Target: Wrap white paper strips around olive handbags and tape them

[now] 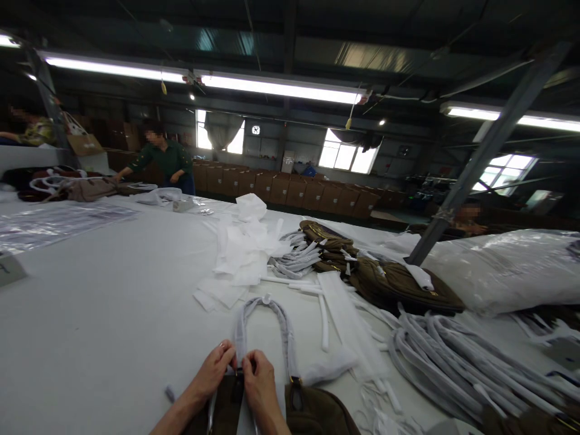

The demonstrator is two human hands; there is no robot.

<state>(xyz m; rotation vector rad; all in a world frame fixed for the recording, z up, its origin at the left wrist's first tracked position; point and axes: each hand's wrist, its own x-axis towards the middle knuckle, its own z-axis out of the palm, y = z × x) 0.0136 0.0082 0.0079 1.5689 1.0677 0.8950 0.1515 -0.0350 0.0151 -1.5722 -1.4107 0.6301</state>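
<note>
A dark olive-brown bag (317, 411) lies in front of me at the table's near edge. Its handle (287, 329) arches away from me, wrapped in thin whitish-grey covering. My left hand (218, 368) pinches the lower left end of that wrapped handle, just above the metal fitting. Close beside it, my right hand (259, 380) has its thumb and fingers closed on the same wrapped end from the right. A dark tab (237, 389) hangs below the fingers. What lies right between the fingertips is partly hidden.
White paper sheets (244, 248) lie beyond the handle. Brown bags (403, 281) are piled to the right, near a slanted metal post (480, 157). Long wrapped handles (453, 356) and a large plastic bag (507, 266) take up the right side. A person (163, 158) stands across the table.
</note>
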